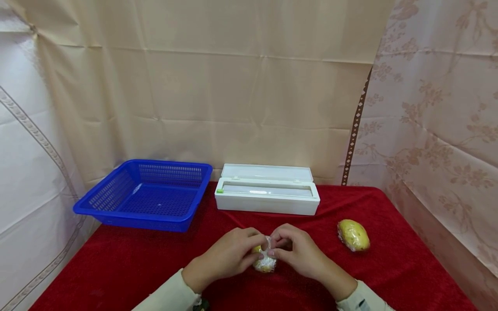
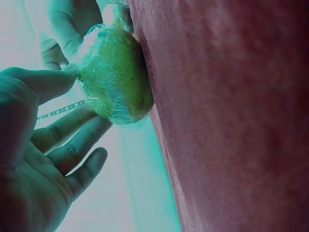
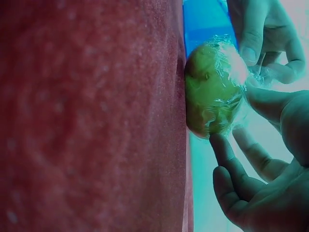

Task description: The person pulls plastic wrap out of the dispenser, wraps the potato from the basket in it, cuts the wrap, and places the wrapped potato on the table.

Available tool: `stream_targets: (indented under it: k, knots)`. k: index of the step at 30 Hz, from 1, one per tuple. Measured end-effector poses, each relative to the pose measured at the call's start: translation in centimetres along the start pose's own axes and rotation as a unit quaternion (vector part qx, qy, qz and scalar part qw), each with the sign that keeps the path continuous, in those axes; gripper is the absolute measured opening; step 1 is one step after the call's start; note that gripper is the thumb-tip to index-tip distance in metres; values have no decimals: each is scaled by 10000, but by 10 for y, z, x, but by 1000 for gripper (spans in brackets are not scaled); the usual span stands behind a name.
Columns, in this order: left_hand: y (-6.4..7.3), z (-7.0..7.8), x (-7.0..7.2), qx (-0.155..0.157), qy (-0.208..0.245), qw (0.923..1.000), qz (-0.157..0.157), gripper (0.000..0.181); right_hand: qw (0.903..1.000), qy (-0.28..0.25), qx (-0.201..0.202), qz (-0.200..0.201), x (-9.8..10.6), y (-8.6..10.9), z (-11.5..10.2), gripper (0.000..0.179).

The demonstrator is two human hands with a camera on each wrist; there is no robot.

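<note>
A potato (image 1: pixel 264 268) in clear plastic wrap (image 1: pixel 267 261) rests on the red cloth between both hands. From its left side, my left hand (image 1: pixel 231 255) pinches the wrap near the top, thumb and forefinger close together. Opposite it, my right hand (image 1: pixel 301 252) pinches the wrap with thumb and fingertips. The left wrist view shows crinkled film around the potato (image 2: pixel 120 77), with the other left fingers spread out beneath the pinch. In the right wrist view, film bunches up at the potato's (image 3: pixel 207 92) upper side, between the two thumbs.
Another wrapped potato (image 1: pixel 354 235) lies to the right. At the back stands a white cling film dispenser (image 1: pixel 268 205), lid raised, a green slider at its left end. A blue plastic basket (image 1: pixel 183 222) sits at the back left. Curtains hang behind the red-covered table (image 1: pixel 155 263).
</note>
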State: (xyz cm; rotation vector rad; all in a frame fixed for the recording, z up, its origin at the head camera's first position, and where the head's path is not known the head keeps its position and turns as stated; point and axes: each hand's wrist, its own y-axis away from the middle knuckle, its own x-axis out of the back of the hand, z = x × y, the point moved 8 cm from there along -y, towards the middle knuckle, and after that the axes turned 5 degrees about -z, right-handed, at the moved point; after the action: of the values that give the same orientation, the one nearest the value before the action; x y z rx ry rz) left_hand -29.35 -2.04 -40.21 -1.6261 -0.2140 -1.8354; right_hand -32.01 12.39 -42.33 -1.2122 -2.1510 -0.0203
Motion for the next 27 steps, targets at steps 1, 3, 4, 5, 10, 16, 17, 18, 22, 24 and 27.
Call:
stream_targets:
  k: [1, 3, 4, 5, 10, 16, 17, 18, 22, 24, 27]
  knots:
    - [0, 0, 0, 12, 4, 10000, -13, 21, 10000, -8, 2, -9, 0, 0, 0, 16]
    - [0, -3, 0, 161, 150, 9997, -89, 25, 10000, 35, -59, -43, 0, 0, 0, 15]
    - [0, -4, 0, 253, 217, 9994, -131, 26, 9999, 76, -124, -71, 0, 0, 0, 14]
    - [0, -6, 0, 356, 296, 9988, -175, 27, 9997, 142, -195, -101, 0, 0, 1, 13]
    - [1, -11, -1, 790, 613, 9946, -292, 25, 9966, 665, -461, -181, 0, 1, 0, 20]
    - [0, -13, 0, 914, 597, 9939, -181, 27, 9869, 1583, 27, -326, -4, 2, -13, 30]
    - [1, -14, 1, 937, 596, 9937, -155, 28, 9835, 1770, 97, -363, -5, 2, -14, 30]
    - [1, -14, 1, 967, 606, 9934, -130, 30, 9809, 1898, 119, -404, -6, 2, -15, 29]
    - [2, -15, 0, 1046, 665, 9922, -150, 40, 9751, 2139, 80, -570, -9, 1, -13, 26]
    - [2, -14, -1, 1035, 582, 9927, -221, 43, 9729, 2206, 61, -696, -10, 1, -13, 28]
    - [2, -11, -3, 945, 308, 9944, -353, 41, 9691, 2310, 6, -862, -12, 2, -11, 34]
